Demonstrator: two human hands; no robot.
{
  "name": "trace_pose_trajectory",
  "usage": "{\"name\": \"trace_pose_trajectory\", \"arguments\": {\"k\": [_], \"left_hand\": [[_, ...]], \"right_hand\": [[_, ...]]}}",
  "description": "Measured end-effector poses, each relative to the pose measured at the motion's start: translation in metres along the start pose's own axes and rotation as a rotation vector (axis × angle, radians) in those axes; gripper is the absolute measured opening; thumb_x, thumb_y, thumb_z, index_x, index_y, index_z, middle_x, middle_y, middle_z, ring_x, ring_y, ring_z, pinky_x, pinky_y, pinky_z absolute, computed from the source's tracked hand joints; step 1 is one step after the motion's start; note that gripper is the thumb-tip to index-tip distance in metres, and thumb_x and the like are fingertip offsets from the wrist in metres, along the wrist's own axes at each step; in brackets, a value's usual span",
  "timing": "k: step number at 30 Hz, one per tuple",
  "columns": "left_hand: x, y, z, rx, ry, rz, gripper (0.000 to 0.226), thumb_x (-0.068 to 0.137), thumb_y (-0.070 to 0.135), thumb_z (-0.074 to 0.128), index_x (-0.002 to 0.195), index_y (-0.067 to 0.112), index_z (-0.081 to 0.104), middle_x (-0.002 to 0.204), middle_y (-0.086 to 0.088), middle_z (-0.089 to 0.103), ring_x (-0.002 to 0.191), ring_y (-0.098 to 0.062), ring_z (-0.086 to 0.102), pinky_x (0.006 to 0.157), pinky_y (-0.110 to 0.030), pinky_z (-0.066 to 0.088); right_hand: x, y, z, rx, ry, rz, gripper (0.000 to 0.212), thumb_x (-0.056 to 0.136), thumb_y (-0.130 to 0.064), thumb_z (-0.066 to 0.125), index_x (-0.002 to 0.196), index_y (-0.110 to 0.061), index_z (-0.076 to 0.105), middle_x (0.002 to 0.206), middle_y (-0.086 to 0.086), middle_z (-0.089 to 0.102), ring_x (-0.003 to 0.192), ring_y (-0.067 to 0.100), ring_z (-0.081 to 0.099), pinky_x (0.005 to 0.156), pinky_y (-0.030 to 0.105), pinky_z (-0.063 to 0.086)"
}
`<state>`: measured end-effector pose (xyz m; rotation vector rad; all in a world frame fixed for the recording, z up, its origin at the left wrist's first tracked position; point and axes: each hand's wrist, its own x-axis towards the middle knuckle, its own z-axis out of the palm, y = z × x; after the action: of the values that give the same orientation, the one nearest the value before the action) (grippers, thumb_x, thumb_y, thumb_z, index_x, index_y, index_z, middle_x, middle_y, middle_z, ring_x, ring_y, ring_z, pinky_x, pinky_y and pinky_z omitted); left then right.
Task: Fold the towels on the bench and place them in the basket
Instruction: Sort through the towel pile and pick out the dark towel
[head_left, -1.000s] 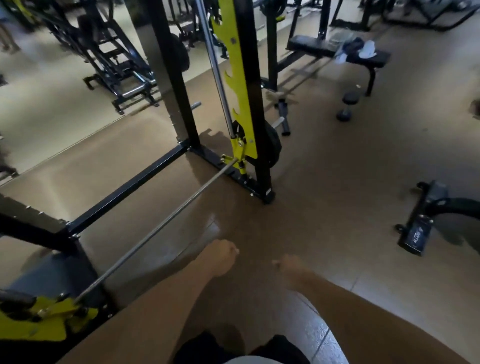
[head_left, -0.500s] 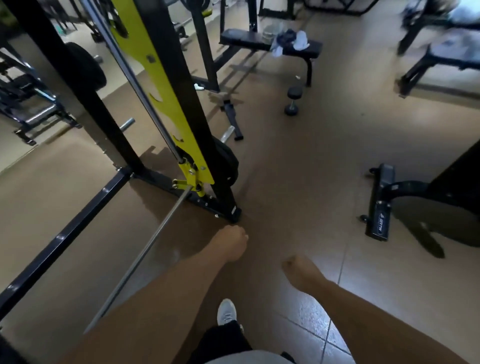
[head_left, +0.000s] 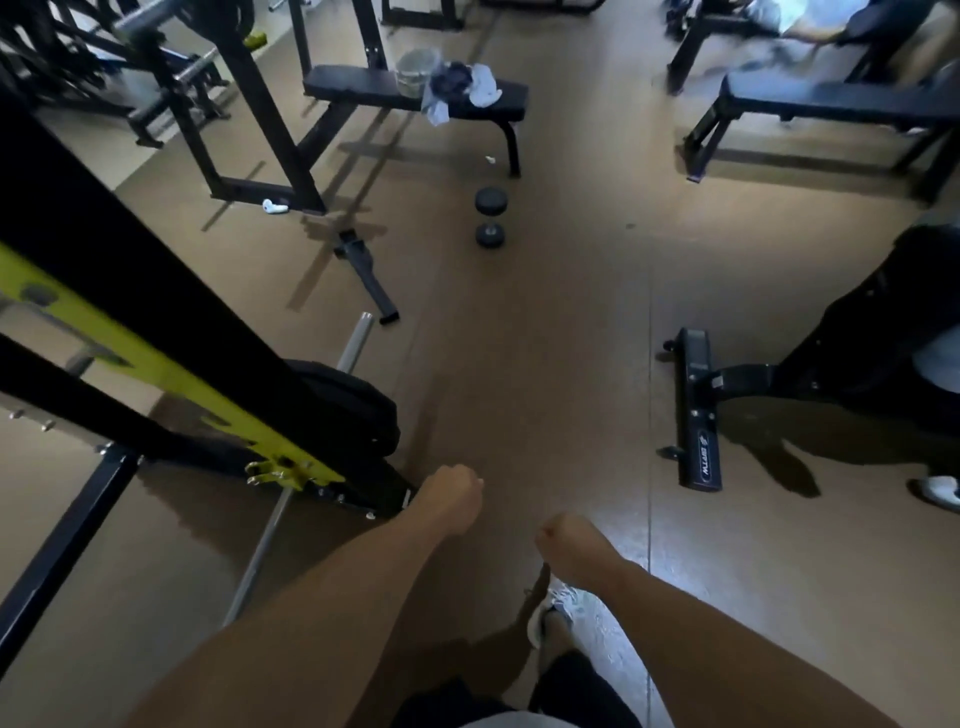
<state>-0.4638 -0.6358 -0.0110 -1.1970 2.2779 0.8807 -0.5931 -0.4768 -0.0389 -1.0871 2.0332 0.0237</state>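
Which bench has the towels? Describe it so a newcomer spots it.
Look past the yellow-and-black rack to the far black flat bench at top centre. A dumbbell lies on the floor before it. Unlike the bare bench at right, it carries crumpled towels beside a basket.

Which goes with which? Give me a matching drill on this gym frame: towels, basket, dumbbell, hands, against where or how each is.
Things:
1. pile of dark and pale crumpled towels
2. round mesh basket
3. black dumbbell
4. hands, left and right

Places or states:
A. on the floor past the bench foot
B. heaped on the black bench, one corner hanging off
C. curled, holding nothing
D. standing on the bench beside the pile

Pairs: 1-B, 2-D, 3-A, 4-C
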Motion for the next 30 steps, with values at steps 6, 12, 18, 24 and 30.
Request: {"name": "trace_pose_trajectory", "arguments": {"k": [6, 12, 18, 24, 30], "left_hand": [[0.103, 0.065, -0.042, -0.074, -0.023, -0.048, 0.036, 0.107, 0.017, 0.036, 0.106, -0.006, 0.063, 0.117, -0.023, 0.066, 0.109, -0.039, 0.062, 0.086, -0.038, 0.049], [0.174, 0.135, -0.102, -0.101, 0.059, -0.029, 0.039, 0.106, 0.030, 0.041, 0.119, 0.005, 0.067, 0.119, -0.016, 0.070, 0.113, -0.036, 0.064, 0.095, -0.038, 0.053], [0.273, 0.177, -0.151, -0.032, 0.079, 0.043, 0.039, 0.104, 0.037, 0.042, 0.115, 0.009, 0.068, 0.118, -0.016, 0.070, 0.110, -0.037, 0.064, 0.091, -0.039, 0.053], [0.393, 0.196, -0.218, -0.047, 0.101, 0.061, 0.040, 0.103, 0.035, 0.041, 0.115, 0.009, 0.068, 0.121, -0.017, 0.070, 0.113, -0.038, 0.063, 0.094, -0.041, 0.051], [0.507, 0.217, -0.301, -0.008, 0.062, 0.038, 0.041, 0.104, 0.037, 0.042, 0.116, 0.008, 0.069, 0.121, -0.017, 0.069, 0.113, -0.037, 0.063, 0.093, -0.040, 0.050]], "right_hand": [[0.088, 0.051, -0.114, 0.002, -0.101, -0.046, 0.043, 0.106, -0.023, 0.044, 0.064, -0.029, 0.034, 0.069, -0.007, 0.040, 0.064, 0.011, 0.043, 0.050, 0.014, 0.028], [0.161, 0.089, -0.232, -0.055, -0.064, -0.023, 0.039, 0.100, -0.029, 0.047, 0.063, -0.017, 0.049, 0.073, 0.004, 0.053, 0.076, 0.024, 0.053, 0.067, 0.028, 0.041], [0.240, 0.091, -0.284, -0.197, -0.101, -0.138, 0.026, 0.094, -0.024, 0.051, 0.109, -0.015, 0.071, 0.115, 0.013, 0.071, 0.105, 0.035, 0.067, 0.085, 0.037, 0.054], [0.323, 0.088, -0.377, -0.156, -0.087, -0.152, 0.027, 0.101, -0.024, 0.047, 0.104, -0.009, 0.070, 0.105, 0.016, 0.071, 0.101, 0.037, 0.067, 0.073, 0.034, 0.045], [0.409, 0.077, -0.493, -0.026, -0.008, -0.030, 0.038, 0.107, -0.027, 0.039, 0.131, -0.014, 0.066, 0.124, 0.010, 0.070, 0.110, 0.028, 0.066, 0.091, 0.034, 0.052]]}}
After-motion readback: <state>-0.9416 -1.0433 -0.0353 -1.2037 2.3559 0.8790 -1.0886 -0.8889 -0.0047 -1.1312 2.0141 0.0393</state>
